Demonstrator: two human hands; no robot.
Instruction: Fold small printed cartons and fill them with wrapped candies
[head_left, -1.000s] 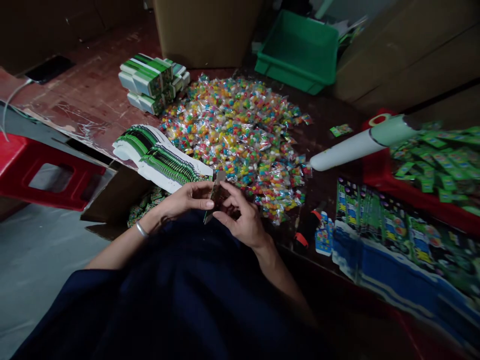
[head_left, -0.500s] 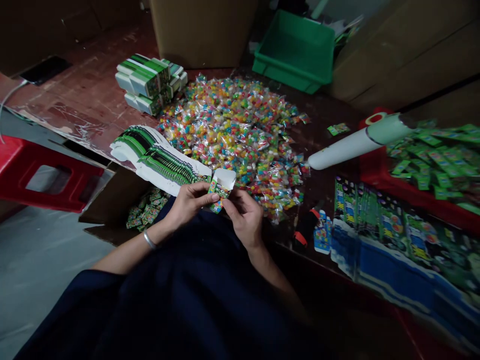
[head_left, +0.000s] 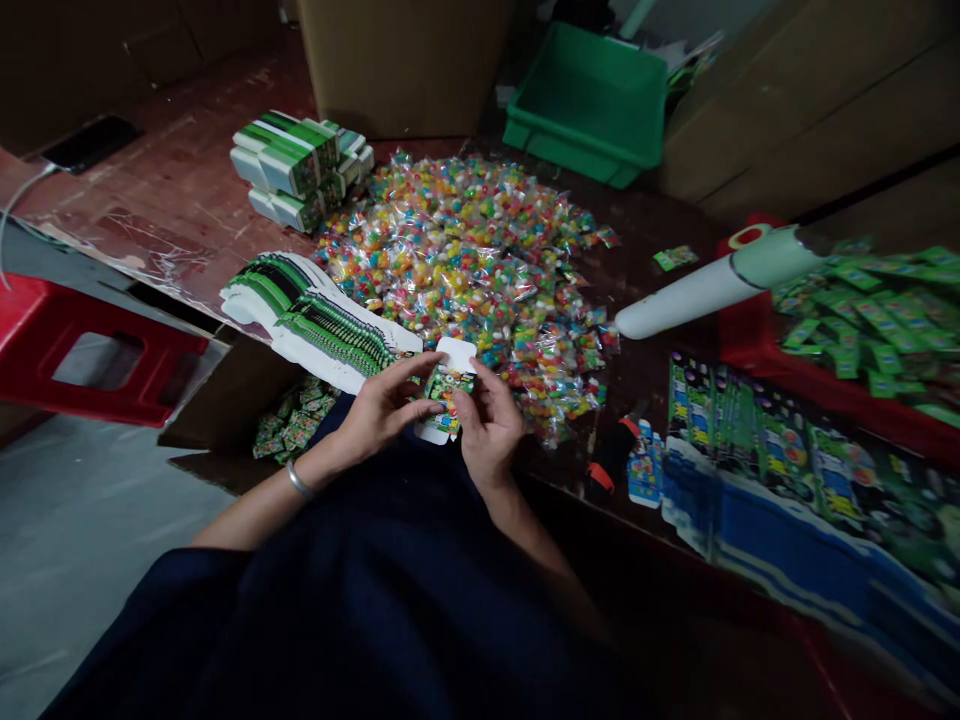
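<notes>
A small printed candy box [head_left: 444, 390] with white end flaps showing at top and bottom is between my two hands, close to my body. My left hand [head_left: 386, 405] grips its left side between thumb and fingers. My right hand [head_left: 489, 425] holds the right side, thumb pressed on the printed face. Just beyond lies a heap of clear bags of colourful candy [head_left: 472, 260]. To the left of the heap, a fanned row of flat green-and-white cartons [head_left: 322, 325] reaches almost to my left hand.
Strapped carton bundles [head_left: 289, 165] and a green tray [head_left: 585, 110] stand at the back. On the right are a white tube [head_left: 682, 298], a red crate [head_left: 750, 340] of green packets and printed sheets [head_left: 780, 470]. A cardboard box [head_left: 217, 410] of filled packs sits lower left, near a red stool [head_left: 97, 345].
The candy box has turned: before, its open white top faced up; now its printed face shows with flaps at both ends. Both hands have shifted their grip on it.
</notes>
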